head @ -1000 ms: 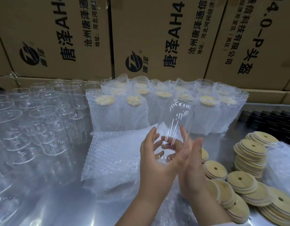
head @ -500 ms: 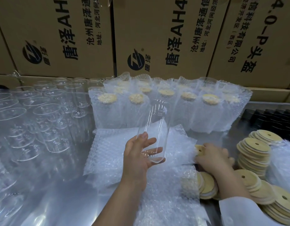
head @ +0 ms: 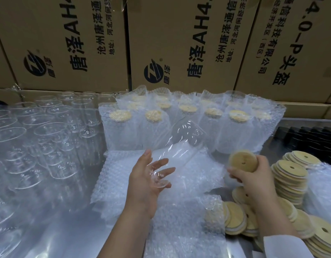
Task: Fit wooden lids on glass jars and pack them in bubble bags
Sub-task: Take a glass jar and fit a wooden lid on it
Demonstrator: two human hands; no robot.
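Note:
My left hand (head: 145,181) grips the bottom of a clear glass jar (head: 181,142), which tilts up and to the right with its open mouth toward the packed jars. My right hand (head: 254,175) holds a round wooden lid (head: 243,161) with a small hole, lifted above the lid piles and just right of the jar. A stack of flat bubble bags (head: 179,183) lies under both hands. Loose wooden lids (head: 291,175) are heaped at the right.
Several jars in bubble bags (head: 189,127) stand in rows behind. Bare glass jars (head: 45,138) crowd the left side of the table. Cardboard boxes (head: 179,43) form a wall at the back. Black items (head: 309,135) sit at far right.
My right hand left the jar, reached into the lid pile and lifted one lid. My left hand kept the jar and tilted its mouth to the right.

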